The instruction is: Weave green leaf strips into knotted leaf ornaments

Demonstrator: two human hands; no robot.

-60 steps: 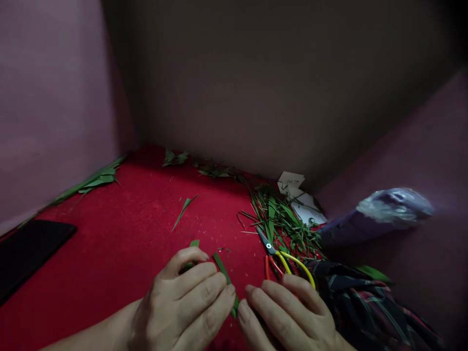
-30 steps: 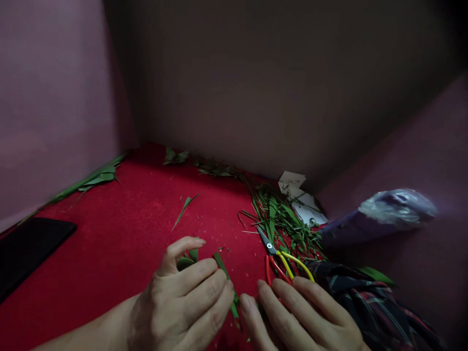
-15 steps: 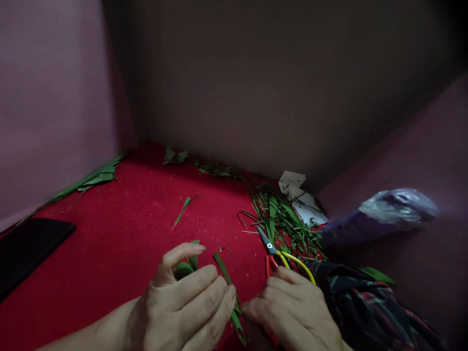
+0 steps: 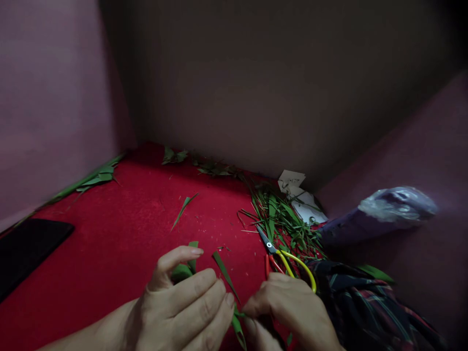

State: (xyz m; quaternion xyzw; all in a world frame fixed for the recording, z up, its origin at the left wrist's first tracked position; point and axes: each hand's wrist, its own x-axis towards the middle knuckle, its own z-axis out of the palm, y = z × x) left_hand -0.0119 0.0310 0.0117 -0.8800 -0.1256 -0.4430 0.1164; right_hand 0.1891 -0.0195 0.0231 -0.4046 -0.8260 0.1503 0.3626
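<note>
**Clearly Held, but Prone to Tearing: Leaf Strip between Two Hands**

The green leaf strip (image 4: 238, 327) was found low in the view, between the left hand (image 4: 185, 307) and the right hand (image 4: 292, 304), above the red surface (image 4: 120, 253). The left hand's fingers were curled and clamped on it, the index finger raised apart from the others. The right index finger and thumb appeared pinched together on its thin side end; their exact contact was partly covered. A leaf blade (image 4: 181, 273) showed behind the raised finger; whether it belonged to the same strip could not be told.

Principal hazard, in this inspector's judgement: splitting. The strip looked narrow and folded, and a hard or sideways tug by the right hand could have torn it along its grain. Secondly, with the left index finger lifted, a weakened hold could have let the fold spring loose.

Thirdly, the scissors (image 4: 269, 246) lay just beside the right hand, which hid part of their handles; a careless sweep could have knocked them or snagged the strip. Dim light over the work raised the chance of a misplaced pinch. Loose leaf cuttings (image 4: 271, 217) beyond the blades could likewise have been mixed up with a dropped strip.
</note>
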